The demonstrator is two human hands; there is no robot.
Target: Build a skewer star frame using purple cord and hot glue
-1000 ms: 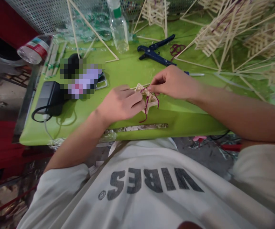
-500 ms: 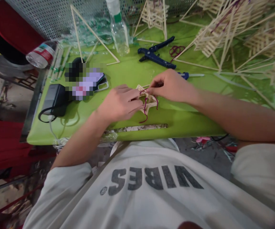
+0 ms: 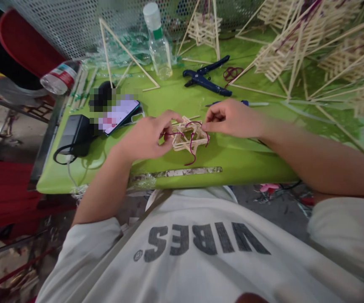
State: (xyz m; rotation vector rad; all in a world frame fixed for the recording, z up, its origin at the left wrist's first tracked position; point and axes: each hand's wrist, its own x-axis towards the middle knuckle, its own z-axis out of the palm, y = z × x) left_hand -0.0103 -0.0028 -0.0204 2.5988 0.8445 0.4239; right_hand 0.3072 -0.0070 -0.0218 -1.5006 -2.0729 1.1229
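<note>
A small star-shaped frame of stacked pale wooden sticks [image 3: 178,146] lies on the green table between my hands. Purple strings [image 3: 192,156] are tied to it at several spots and trail over it. My left hand [image 3: 144,136] is at the star's left side, thumb and forefinger spread apart; one string runs into the gap between them. At the star's upper right, my right hand [image 3: 232,118] is closed, with thumb and forefinger pinched at a purple string. The exact grip is partly hidden.
Blue pliers [image 3: 205,77], a bundle of purple string [image 3: 232,74] and a clear bottle [image 3: 159,50] are behind. Larger stick frames [image 3: 273,63] crowd the right. A phone [image 3: 121,117] and black adapter [image 3: 74,134] sit left. A patterned strip [image 3: 194,171] lies near the front edge.
My left hand has drawn back to the left, uncovering the star's left side and a string there. My right hand has shifted slightly right.
</note>
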